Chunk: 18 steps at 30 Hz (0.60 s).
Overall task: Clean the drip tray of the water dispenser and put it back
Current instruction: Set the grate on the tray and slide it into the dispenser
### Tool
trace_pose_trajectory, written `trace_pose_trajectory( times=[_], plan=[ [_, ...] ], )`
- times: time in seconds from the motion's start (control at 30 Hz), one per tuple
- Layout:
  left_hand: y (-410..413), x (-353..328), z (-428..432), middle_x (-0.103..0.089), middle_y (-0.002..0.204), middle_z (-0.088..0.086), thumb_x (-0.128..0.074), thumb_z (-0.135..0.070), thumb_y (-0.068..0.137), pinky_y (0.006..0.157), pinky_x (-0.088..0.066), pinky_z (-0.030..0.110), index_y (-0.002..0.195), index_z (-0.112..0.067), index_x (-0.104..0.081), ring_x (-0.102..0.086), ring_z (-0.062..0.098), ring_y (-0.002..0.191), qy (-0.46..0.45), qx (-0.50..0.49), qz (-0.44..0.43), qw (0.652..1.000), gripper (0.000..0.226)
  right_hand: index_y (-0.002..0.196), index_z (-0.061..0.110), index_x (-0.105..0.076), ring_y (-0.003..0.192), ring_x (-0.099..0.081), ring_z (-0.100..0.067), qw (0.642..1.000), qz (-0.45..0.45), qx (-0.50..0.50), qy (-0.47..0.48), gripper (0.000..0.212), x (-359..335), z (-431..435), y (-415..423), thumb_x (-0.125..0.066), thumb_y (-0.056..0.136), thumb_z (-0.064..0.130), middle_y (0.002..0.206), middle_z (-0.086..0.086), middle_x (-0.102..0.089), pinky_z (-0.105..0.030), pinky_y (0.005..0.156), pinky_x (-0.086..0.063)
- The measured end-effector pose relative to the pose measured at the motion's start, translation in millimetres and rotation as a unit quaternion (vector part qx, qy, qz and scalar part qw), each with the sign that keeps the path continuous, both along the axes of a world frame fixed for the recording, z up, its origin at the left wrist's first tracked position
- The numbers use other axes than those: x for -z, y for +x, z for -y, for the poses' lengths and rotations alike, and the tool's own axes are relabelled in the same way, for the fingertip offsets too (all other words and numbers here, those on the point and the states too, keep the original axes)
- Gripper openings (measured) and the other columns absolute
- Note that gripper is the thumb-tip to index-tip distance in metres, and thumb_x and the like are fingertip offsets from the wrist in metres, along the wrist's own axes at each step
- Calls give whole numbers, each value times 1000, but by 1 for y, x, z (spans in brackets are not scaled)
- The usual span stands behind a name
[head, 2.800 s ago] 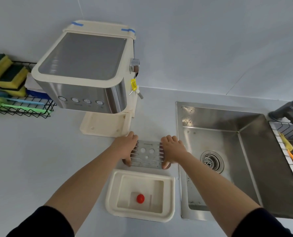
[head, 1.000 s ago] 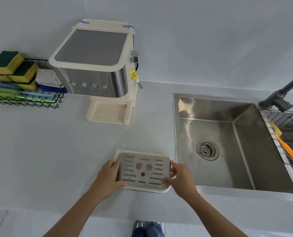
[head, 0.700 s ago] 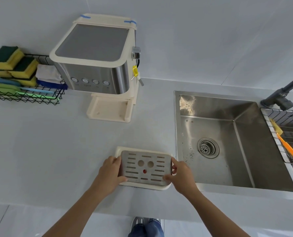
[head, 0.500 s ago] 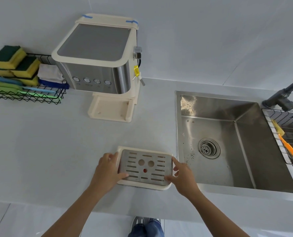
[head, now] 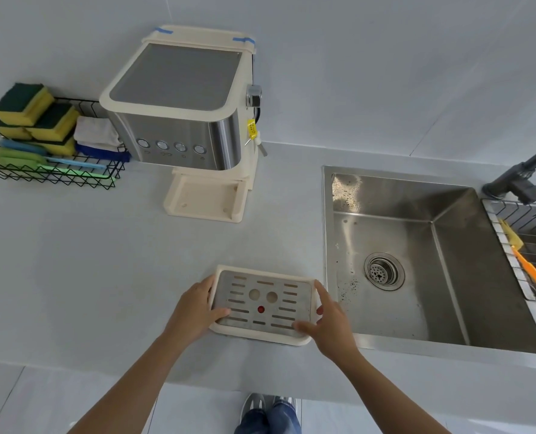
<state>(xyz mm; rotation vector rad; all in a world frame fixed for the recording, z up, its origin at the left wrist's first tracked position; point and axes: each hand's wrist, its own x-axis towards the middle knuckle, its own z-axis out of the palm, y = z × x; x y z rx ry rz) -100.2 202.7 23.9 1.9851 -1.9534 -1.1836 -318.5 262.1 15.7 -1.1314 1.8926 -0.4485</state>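
The cream drip tray (head: pixel 301 338) sits near the counter's front edge, with its slotted metal grate (head: pixel 262 302) seated on top and a red float showing through a hole. My left hand (head: pixel 194 310) grips the tray's left side, thumb on the grate. My right hand (head: pixel 326 321) holds the right side, thumb on the grate's front corner. The cream and steel water dispenser (head: pixel 182 120) stands at the back, its base platform (head: pixel 205 198) bare.
A steel sink (head: pixel 417 261) lies just right of the tray, with a dark faucet (head: pixel 523 177) and a wire rack (head: pixel 529 245) holding an orange brush. A black wire basket (head: pixel 41 170) of sponges and cloths stands left of the dispenser.
The grate, earlier held above the open tray, now lies seated in it. Both hands have shifted from the grate to the tray's sides. In the last second little has moved.
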Motion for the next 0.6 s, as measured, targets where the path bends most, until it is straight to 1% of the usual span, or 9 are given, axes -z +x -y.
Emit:
trace_pose_trajectory(
  times=[0.07,0.13,0.23,0.33,0.43,0.53,0.6],
  plan=[
    [0,0,-2,-60,121,8,-70,-15,77,89,-46,29,130,-14,-43,-58,23,108,3,-7,-15,1000,60,136,25,-30,98,-46,-17,1000,2,10,3,75,4,-1,0,-73,75,17,105,-1,-48,-33,85,-48],
    [0,0,-4,-61,122,8,-70,-15,76,91,-47,30,134,-15,-41,-59,23,109,7,-21,-24,999,65,128,18,-41,101,-50,-18,999,17,28,14,62,8,-2,1,-73,75,16,113,-4,-54,-35,88,-50],
    [2,0,-5,-64,119,8,-73,-13,74,87,-49,28,132,-17,-44,-60,18,98,4,-43,-48,998,65,119,12,-51,103,-56,-23,997,40,55,28,48,13,-3,3,-72,75,14,117,-9,-57,-38,91,-51],
    [3,-1,-4,-66,115,6,-74,-13,72,85,-48,25,128,-19,-50,-60,16,95,7,-48,-52,997,61,115,12,-52,98,-55,-20,998,40,51,27,44,15,-3,3,-71,76,14,115,-9,-58,-34,87,-53],
    [2,-4,-3,-67,115,4,-74,-14,72,84,-48,23,130,-20,-49,-61,15,96,14,-40,-41,998,64,114,13,-52,98,-57,-22,998,32,39,28,41,17,-3,1,-70,77,15,113,-9,-59,-31,84,-53],
    [0,-7,-6,-66,118,4,-74,-15,72,87,-48,24,133,-21,-45,-62,16,101,19,-46,-35,998,68,117,14,-51,96,-58,-20,998,41,35,31,41,16,-2,-4,-67,80,14,114,-8,-59,-28,81,-53],
    [0,-8,-7,-66,117,2,-75,-16,71,85,-47,20,133,-22,-45,-61,12,96,18,-57,-39,997,68,121,15,-51,96,-58,-20,998,41,31,28,41,13,-1,-7,-64,82,15,114,-8,-59,-24,78,-52]
  ],
)
